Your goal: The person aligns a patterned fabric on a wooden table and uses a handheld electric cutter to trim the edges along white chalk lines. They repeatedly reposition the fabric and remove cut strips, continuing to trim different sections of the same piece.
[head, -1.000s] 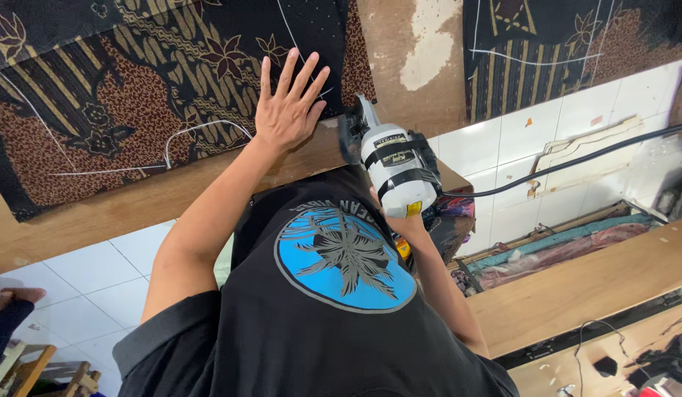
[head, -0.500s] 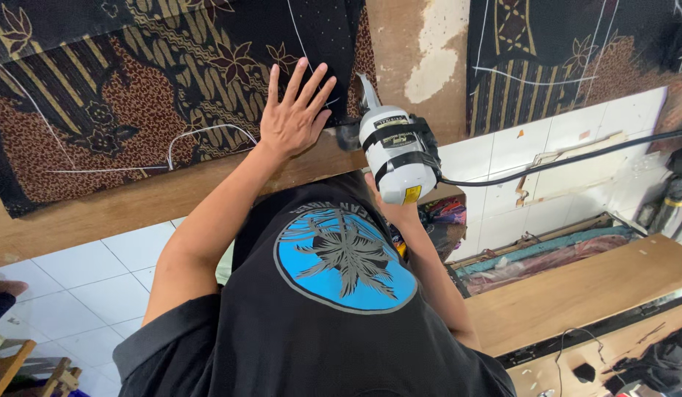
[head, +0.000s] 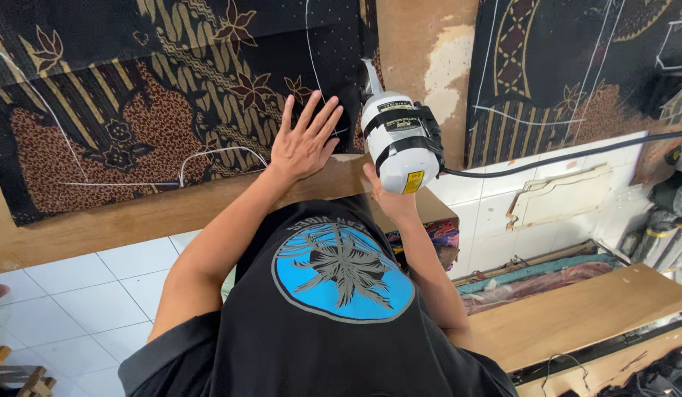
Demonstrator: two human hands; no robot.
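My left hand (head: 304, 140) lies flat with fingers spread on dark patterned batik fabric (head: 150, 95) marked with white chalk lines, near its edge. My right hand (head: 389, 195) grips the underside of an upright electric cloth cutter (head: 400, 143), white with black bands and a yellow label, standing at the fabric's right edge. The cutter's blade is hidden behind its body. A black cable (head: 562, 158) runs from it to the right.
The fabric lies on a wooden table (head: 157, 213) with a bare worn patch (head: 429, 51). More chalk-marked fabric (head: 576, 66) lies to the right. Below are white floor tiles (head: 76, 294), a lower wooden bench (head: 576, 312) and cloth scraps (head: 532, 279).
The cutter and my right hand have moved slightly forward along the fabric edge. My left hand stays pressed flat on the cloth, shifted a little with it.
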